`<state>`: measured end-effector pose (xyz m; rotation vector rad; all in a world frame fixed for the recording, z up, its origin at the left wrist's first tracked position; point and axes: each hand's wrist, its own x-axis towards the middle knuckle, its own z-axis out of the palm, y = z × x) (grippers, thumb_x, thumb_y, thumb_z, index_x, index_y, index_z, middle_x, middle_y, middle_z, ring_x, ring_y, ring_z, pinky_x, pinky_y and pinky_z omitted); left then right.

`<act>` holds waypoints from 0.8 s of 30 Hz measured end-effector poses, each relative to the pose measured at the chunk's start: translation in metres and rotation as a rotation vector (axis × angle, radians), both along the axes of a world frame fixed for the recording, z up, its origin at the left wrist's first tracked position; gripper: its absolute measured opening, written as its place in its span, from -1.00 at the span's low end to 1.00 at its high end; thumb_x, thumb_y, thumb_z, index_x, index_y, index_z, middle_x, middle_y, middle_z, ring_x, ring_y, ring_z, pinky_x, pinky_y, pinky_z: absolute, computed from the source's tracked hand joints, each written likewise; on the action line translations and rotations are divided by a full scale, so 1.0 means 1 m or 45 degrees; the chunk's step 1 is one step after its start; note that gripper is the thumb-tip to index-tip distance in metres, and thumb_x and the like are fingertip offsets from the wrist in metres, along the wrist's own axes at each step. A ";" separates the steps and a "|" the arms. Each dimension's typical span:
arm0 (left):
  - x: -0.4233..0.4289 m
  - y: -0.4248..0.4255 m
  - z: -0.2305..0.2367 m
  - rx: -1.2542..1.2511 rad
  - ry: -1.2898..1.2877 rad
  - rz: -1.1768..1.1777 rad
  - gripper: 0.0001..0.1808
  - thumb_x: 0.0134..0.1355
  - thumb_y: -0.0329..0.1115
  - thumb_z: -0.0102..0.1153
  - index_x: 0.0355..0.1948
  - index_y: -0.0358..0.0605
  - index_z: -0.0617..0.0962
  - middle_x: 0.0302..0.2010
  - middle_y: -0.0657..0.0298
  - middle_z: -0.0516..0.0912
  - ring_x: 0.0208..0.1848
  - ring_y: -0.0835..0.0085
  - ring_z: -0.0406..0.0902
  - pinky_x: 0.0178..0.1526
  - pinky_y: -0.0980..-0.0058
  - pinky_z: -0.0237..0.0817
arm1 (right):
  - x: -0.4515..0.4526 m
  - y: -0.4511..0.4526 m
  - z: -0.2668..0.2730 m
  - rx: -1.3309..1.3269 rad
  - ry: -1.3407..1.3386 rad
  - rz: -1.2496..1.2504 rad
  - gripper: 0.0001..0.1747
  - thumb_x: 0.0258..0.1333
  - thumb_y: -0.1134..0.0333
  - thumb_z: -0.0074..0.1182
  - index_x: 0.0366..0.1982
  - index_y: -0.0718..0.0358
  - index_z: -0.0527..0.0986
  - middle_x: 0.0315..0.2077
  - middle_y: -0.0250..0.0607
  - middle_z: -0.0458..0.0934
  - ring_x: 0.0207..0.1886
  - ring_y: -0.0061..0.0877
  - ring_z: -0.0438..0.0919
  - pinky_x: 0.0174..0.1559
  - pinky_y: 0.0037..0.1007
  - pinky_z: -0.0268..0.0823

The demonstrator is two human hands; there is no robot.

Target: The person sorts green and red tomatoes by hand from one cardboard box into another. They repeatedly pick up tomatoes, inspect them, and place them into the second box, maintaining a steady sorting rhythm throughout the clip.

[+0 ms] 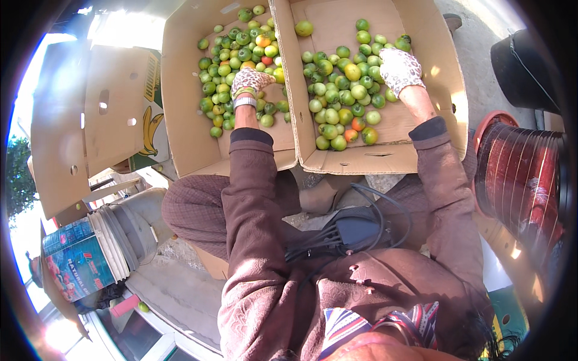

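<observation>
Two cardboard boxes stand side by side before me, each with green tomatoes spread over its bottom. My left hand (252,80), in a spotted glove with a pale band at the wrist, reaches into the left box (184,85) among green tomatoes (224,70); a few are orange or red. Inside the right box (433,72), my right hand (401,70) wears a matching glove and touches the right side of the pile of tomatoes (332,97). The fingertips of both hands are hidden or turned away, so whether either holds a tomato is unclear.
At right are a black bucket (519,72) with a wire handle and a dark red ribbed container (515,167). More cardboard boxes (113,108) stand left, one with a banana print. Below them lie stacked plastic buckets (108,243). A dark cable (388,203) loops at my lap.
</observation>
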<state>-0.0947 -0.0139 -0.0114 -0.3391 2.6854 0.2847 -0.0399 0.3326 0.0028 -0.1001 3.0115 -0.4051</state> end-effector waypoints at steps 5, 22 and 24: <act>0.005 0.047 0.073 0.740 0.695 -0.069 -0.56 0.01 -0.06 0.42 -0.25 -0.23 0.69 0.04 0.00 0.63 0.05 0.23 0.59 0.08 0.34 0.41 | 0.011 -0.031 0.017 -0.444 0.641 0.303 -0.34 0.15 0.21 0.13 0.29 0.11 0.30 0.13 -0.09 0.49 0.13 -0.22 0.50 0.12 -0.24 0.36; -0.009 0.058 0.062 1.272 1.256 -0.034 -0.72 0.20 -0.39 0.25 -0.07 -0.27 0.65 0.02 0.09 0.63 0.05 0.35 0.55 0.15 0.44 0.35 | 0.001 -0.005 -0.004 -0.022 0.511 0.122 -0.59 0.02 0.42 0.09 -0.01 0.15 0.54 -0.06 -0.13 0.58 0.02 -0.26 0.55 0.08 -0.20 0.38; -0.017 0.024 0.051 1.148 1.370 0.322 -0.76 0.26 -0.43 0.17 -0.09 -0.34 0.64 -0.11 0.14 0.70 -0.09 0.44 0.61 0.06 0.49 0.41 | -0.001 0.001 -0.006 0.125 0.216 0.032 -0.60 -0.03 0.39 0.13 -0.05 0.12 0.56 -0.10 -0.12 0.58 0.02 -0.25 0.55 0.06 -0.18 0.40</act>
